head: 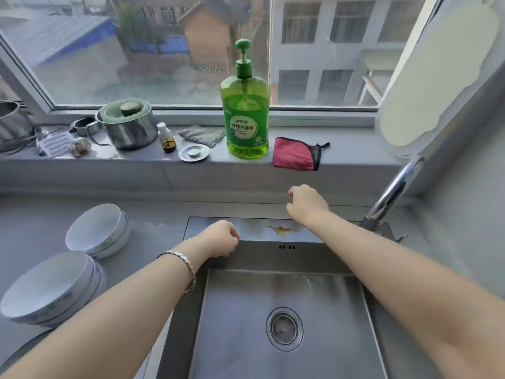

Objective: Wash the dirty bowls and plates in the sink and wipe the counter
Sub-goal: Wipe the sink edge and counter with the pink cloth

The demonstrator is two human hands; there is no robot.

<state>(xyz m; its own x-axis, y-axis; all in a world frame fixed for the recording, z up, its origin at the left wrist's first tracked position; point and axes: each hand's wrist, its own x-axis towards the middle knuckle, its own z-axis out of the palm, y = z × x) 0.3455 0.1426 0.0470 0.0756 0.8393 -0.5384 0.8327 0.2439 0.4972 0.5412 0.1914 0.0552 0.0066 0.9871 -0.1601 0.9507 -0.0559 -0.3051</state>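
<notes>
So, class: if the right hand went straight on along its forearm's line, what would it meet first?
Probably the front of the window ledge, below the green soap bottle; if the right hand is higher than it looks, the bottle itself.

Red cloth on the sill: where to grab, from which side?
Pinch the red cloth at its front edge, coming from the front with the right hand just below it. It lies flat and folded with that edge at the lip of the sill; the soap bottle stands close on its left.
</notes>
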